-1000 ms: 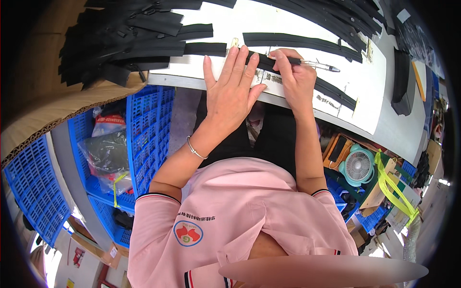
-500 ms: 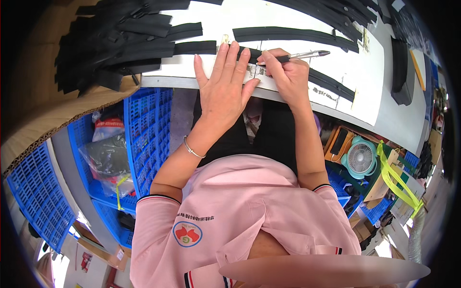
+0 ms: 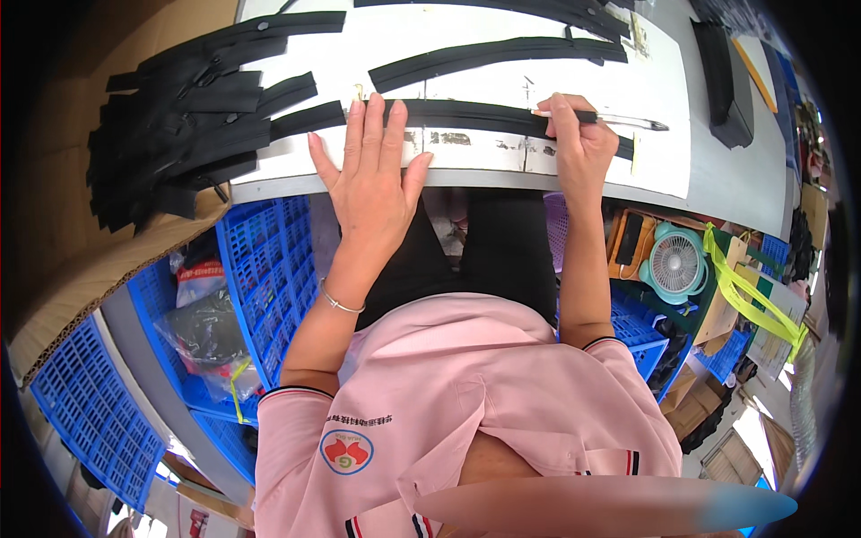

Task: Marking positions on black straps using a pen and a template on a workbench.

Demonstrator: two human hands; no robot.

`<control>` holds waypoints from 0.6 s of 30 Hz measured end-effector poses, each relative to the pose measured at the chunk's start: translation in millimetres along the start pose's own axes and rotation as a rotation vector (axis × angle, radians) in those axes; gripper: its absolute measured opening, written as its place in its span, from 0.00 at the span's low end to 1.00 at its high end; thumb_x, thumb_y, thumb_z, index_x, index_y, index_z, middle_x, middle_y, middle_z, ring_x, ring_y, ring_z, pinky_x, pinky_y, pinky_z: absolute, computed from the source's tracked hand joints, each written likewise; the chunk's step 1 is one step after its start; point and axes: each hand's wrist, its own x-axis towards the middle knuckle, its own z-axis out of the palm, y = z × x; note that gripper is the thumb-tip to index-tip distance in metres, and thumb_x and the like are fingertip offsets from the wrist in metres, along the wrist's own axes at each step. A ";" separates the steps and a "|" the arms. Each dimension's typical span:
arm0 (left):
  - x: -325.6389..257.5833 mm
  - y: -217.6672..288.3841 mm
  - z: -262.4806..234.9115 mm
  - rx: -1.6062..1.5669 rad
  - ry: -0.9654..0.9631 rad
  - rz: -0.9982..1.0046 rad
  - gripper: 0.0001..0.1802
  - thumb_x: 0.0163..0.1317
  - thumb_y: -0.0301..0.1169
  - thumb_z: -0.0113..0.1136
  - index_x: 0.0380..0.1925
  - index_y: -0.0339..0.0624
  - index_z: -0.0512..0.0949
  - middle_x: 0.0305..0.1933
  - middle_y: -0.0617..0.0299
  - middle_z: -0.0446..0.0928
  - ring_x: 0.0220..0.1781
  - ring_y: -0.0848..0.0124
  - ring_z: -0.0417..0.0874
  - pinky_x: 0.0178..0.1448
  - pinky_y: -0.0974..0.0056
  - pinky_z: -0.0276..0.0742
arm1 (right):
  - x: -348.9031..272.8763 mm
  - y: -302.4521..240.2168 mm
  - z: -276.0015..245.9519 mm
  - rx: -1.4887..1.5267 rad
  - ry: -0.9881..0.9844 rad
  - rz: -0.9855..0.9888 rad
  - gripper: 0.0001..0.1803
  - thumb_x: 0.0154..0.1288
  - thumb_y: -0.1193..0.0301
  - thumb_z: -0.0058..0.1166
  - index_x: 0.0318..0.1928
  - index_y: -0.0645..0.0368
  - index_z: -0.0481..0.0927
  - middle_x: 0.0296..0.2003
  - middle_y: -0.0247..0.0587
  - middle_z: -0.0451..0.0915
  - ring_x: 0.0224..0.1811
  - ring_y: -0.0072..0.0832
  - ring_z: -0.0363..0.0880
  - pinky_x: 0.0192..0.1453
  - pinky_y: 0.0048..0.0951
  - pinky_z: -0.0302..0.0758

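Now the left hand [image 3: 369,193], at eleven o'clock, lay flat with its fingers spread over one end of a black strip [image 3: 475,115], which stretched across twelve o'clock on the tabletop [image 3: 735,188]. At two o'clock, the right hand [image 3: 583,148] pinched a pen [image 3: 587,117] above that strip, farther from the left hand than half a second earlier. Beyond, toward twelve, lay another strip [image 3: 493,51].

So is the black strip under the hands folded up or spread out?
Spread out: the black strip lies lengthwise on the white surface, reaching from the left hand to just past the right hand.
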 end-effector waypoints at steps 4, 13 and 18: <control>0.3 0.5 -1.0 0.000 -0.006 0.008 0.35 0.68 0.47 0.65 0.71 0.46 0.71 0.76 0.54 0.68 0.80 0.57 0.63 0.80 0.31 0.33 | 0.6 13.3 0.6 0.006 -0.052 -0.014 0.17 0.74 0.73 0.57 0.28 0.73 0.83 0.30 0.33 0.87 0.23 0.13 0.74 0.27 0.20 0.68; 12.0 54.0 7.1 -0.220 -0.020 0.103 0.38 0.68 0.47 0.64 0.74 0.48 0.67 0.79 0.54 0.64 0.81 0.54 0.60 0.81 0.32 0.37 | 2.2 11.0 0.9 -0.048 -0.043 -0.034 0.17 0.73 0.73 0.58 0.27 0.73 0.83 0.31 0.35 0.88 0.22 0.14 0.75 0.26 0.21 0.69; 16.2 75.3 20.6 -0.303 -0.109 0.159 0.33 0.69 0.44 0.63 0.71 0.46 0.71 0.76 0.56 0.69 0.79 0.55 0.63 0.82 0.38 0.42 | 1.8 20.4 -0.2 -0.020 -0.063 -0.032 0.16 0.72 0.73 0.59 0.28 0.73 0.84 0.31 0.35 0.89 0.23 0.14 0.78 0.25 0.20 0.69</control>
